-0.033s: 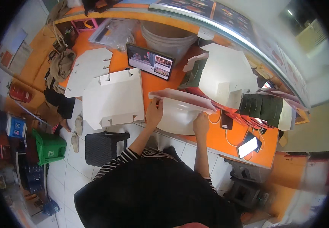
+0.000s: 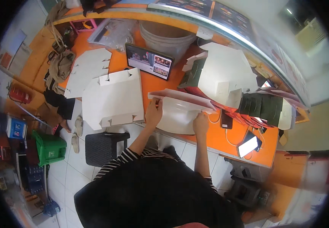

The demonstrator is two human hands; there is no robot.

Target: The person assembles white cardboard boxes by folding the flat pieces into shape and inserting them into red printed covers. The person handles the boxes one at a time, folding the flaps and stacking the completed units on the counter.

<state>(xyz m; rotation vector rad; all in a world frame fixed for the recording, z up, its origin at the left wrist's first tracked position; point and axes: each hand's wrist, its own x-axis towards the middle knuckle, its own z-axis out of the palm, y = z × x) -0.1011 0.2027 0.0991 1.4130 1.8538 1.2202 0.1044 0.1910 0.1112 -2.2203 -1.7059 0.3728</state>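
Note:
A white cardboard box blank (image 2: 178,117) lies at the near table edge in front of me, its far flap (image 2: 181,98) bent up and showing a reddish outer side. My left hand (image 2: 154,114) pinches the blank near the flap's left end. At the flap's right end, my right hand (image 2: 200,123) grips the cardboard with closed fingers. To the left lies a stack of flat white box blanks (image 2: 113,97) with notched tabs, and another flat blank (image 2: 88,70) sits behind it. Several partly folded blanks (image 2: 227,66), white inside with dark and red outer sides, are piled on the right.
On the orange table (image 2: 217,140) stands a tablet (image 2: 149,61), with a large whitish bucket (image 2: 168,38) behind. Phones (image 2: 247,147) with charging cables lie at the right. A dark stool (image 2: 105,148) and green bin (image 2: 49,147) stand on the floor to the left.

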